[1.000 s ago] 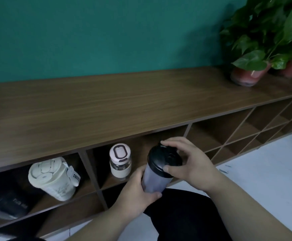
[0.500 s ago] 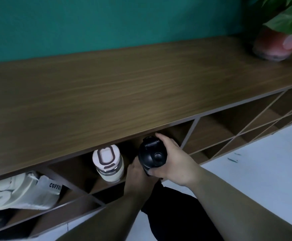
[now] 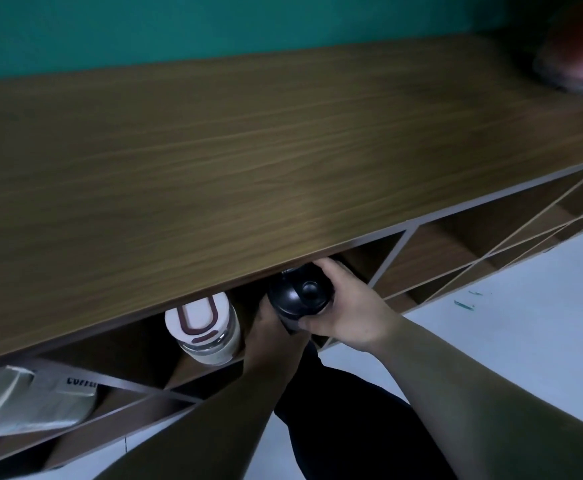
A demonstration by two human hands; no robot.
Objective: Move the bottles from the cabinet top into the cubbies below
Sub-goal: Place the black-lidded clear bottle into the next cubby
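Both hands held the black bottle (image 3: pixel 298 297) at the mouth of a cubby (image 3: pixel 369 258) just under the edge of the cabinet top (image 3: pixel 283 150). The right hand (image 3: pixel 349 308) was wrapped around its lid end, fingers curled over the top and thumb beneath, while the left hand (image 3: pixel 271 332) cupped the body from below and the left. The bottle lay tipped, its lid facing the camera and its base pointing into the opening. Just beside it to the left, in the same cubby, stood a white-lidded bottle (image 3: pixel 205 329); farther left a cream cup (image 3: pixel 23 400) lay in another compartment. The step in hand looked like the placing itself. The next move probably called for sliding the bottle deeper, righting it on the shelf without knocking its neighbour, then letting go.
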